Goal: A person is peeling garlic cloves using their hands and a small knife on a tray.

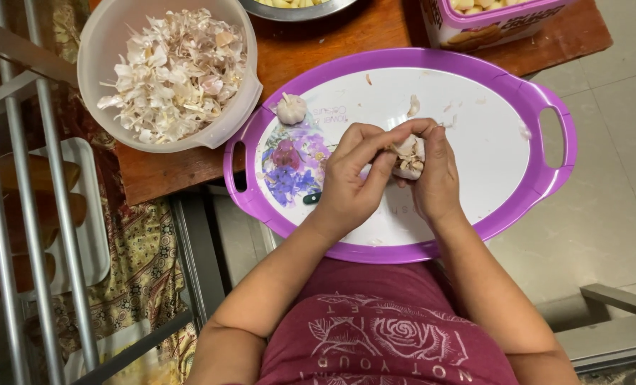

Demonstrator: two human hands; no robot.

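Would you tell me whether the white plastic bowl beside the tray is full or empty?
Nearly full: the white bowl holds a heap of papery garlic skins reaching almost to its rim.

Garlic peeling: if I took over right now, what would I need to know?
Both hands hold one garlic bulb over the purple tray: left hand pinching its top, right hand cupping it. The bulb is partly broken open.
Another whole bulb sits on the tray, untouched.
Done: the white bowl is full of papery skins.
Left: the bulb in hand, then the whole one.
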